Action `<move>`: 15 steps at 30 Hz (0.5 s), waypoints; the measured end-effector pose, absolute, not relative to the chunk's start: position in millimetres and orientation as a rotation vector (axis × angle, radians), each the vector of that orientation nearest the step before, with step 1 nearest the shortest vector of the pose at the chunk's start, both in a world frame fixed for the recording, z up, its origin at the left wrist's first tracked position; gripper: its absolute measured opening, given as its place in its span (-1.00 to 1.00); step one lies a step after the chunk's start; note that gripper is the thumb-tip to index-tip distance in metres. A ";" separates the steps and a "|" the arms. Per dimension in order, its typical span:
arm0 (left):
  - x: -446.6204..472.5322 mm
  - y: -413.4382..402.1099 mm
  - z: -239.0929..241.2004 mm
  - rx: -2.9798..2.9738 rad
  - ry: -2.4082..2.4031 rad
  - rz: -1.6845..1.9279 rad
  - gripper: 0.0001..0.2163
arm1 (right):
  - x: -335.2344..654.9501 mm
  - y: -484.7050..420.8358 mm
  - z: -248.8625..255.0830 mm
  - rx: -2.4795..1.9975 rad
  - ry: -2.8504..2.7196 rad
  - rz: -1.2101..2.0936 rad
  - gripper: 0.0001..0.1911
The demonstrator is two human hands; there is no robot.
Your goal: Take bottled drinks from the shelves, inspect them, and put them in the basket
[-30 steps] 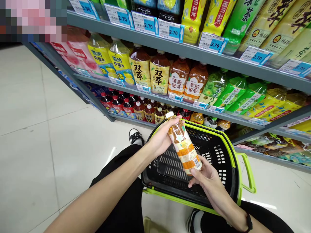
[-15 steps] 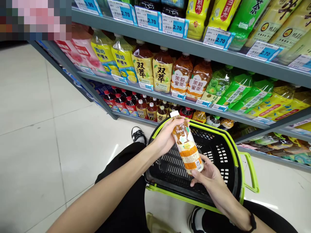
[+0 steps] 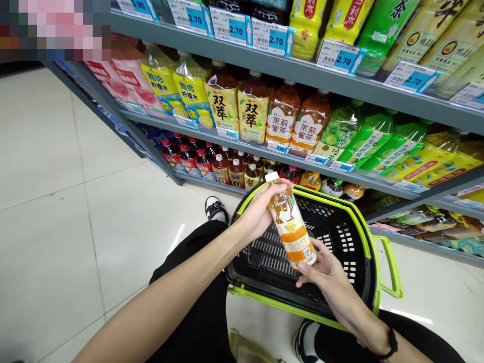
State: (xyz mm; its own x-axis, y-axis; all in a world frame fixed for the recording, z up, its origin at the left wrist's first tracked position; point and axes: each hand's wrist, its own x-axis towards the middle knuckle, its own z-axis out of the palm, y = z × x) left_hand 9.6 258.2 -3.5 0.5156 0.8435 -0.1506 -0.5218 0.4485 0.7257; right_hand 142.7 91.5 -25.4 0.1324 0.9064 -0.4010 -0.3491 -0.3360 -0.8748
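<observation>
I hold an orange drink bottle [image 3: 290,224] with a white cap, tilted, over a black shopping basket [image 3: 363,252] with lime-green rim and handles. My left hand [image 3: 257,212] wraps around the bottle's upper part near the neck. My right hand [image 3: 321,267] grips its base from below. The basket stands on the floor between my knees and looks empty inside.
Grey shelves [image 3: 287,75] with price tags run across the back, stocked with large tea and juice bottles. Small bottles [image 3: 227,169] fill the bottom shelf. White tiled floor [image 3: 56,201] lies to the left. My dark trousers and a shoe [image 3: 216,207] show below.
The view shifted slightly over the second. The bottle stays in both hands above the basket, with almost no movement since half a second ago.
</observation>
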 end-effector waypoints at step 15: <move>7.0 258.8 1.5 0.624 0.585 0.903 -0.70 | 146.8 92.3 -36.7 -1.360 -0.749 1.245 -0.39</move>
State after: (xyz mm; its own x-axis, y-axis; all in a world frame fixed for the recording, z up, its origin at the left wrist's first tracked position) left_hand 7.0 258.8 1.5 0.4921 0.8476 -0.1985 -0.5274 0.4717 0.7067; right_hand 146.8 92.3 -36.7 0.2498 0.9335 -0.2574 -0.2094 -0.2075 -0.9556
